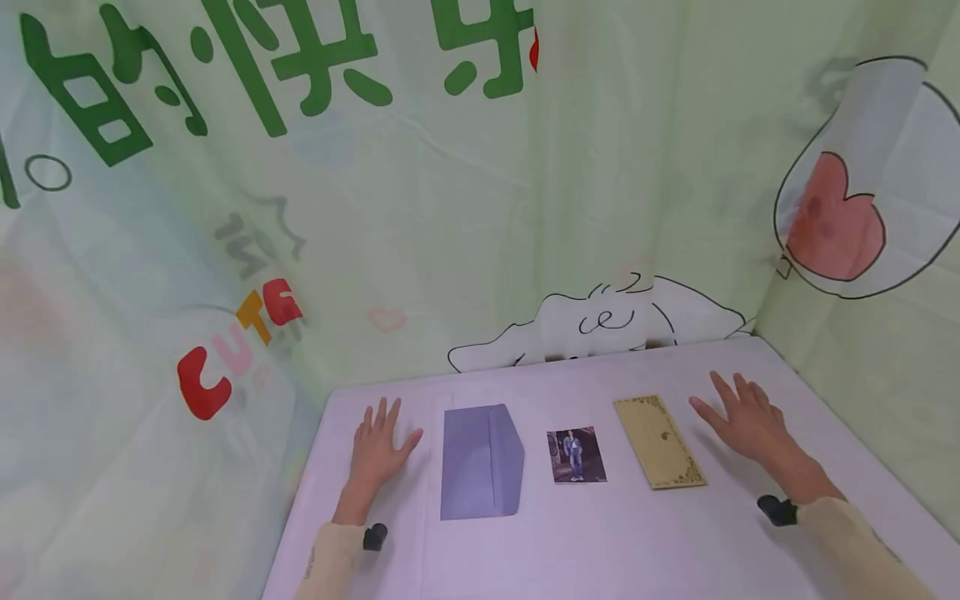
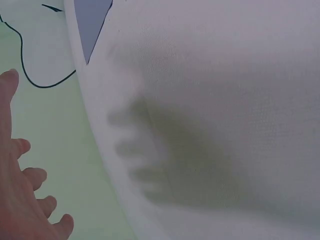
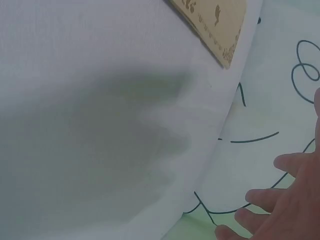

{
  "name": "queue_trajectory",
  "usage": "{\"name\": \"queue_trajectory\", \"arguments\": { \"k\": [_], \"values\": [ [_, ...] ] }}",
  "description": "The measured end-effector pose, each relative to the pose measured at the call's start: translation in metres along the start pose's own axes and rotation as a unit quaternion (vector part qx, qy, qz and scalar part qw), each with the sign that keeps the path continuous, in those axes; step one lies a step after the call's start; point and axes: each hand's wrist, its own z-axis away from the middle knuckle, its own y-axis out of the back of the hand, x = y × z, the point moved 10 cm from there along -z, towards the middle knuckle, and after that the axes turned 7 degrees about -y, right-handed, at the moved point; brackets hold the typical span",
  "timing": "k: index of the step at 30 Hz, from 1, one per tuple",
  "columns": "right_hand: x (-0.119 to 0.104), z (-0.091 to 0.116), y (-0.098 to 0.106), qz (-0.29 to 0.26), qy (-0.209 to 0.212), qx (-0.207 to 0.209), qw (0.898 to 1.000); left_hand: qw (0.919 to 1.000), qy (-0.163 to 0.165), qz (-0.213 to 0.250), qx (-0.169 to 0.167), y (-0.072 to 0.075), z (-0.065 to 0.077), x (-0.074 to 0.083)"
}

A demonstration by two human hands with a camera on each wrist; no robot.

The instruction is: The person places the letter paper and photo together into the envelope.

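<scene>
On the white table lies a blue-grey envelope (image 1: 468, 462), its pointed flap unfolded toward the right. A small photo (image 1: 576, 455) of a standing person is in the middle. Right of it lies a tan card (image 1: 660, 442) with a dark ornamental border; its corner also shows in the right wrist view. My left hand (image 1: 378, 450) hovers left of the envelope, fingers spread and holding nothing. My right hand (image 1: 746, 421) hovers right of the card, likewise spread with nothing held. Both hands cast shadows on the tabletop.
The white-covered table (image 1: 525, 558) has its far edge against a pale green printed curtain (image 1: 450, 208). More curtain hangs at the left and right. Each wrist carries a small black device, the left one (image 1: 374, 537) and the right one (image 1: 777, 510).
</scene>
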Motion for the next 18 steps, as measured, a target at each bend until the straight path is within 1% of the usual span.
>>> {"name": "queue_trajectory", "arguments": {
  "k": [2, 10, 18],
  "values": [
    [-0.003, 0.001, -0.002, 0.0, 0.002, 0.0, 1.0, 1.0, -0.002, 0.0, 0.002, 0.0, 0.0, 0.002],
    [-0.02, 0.002, -0.008, -0.006, 0.004, -0.005, 1.0, 0.9997, -0.006, 0.025, 0.003, -0.001, 0.0, 0.015],
    [-0.04, 0.006, -0.017, -0.003, 0.019, -0.007, 1.0, 0.9997, -0.008, 0.021, -0.001, -0.01, 0.001, 0.025]
  ]
}}
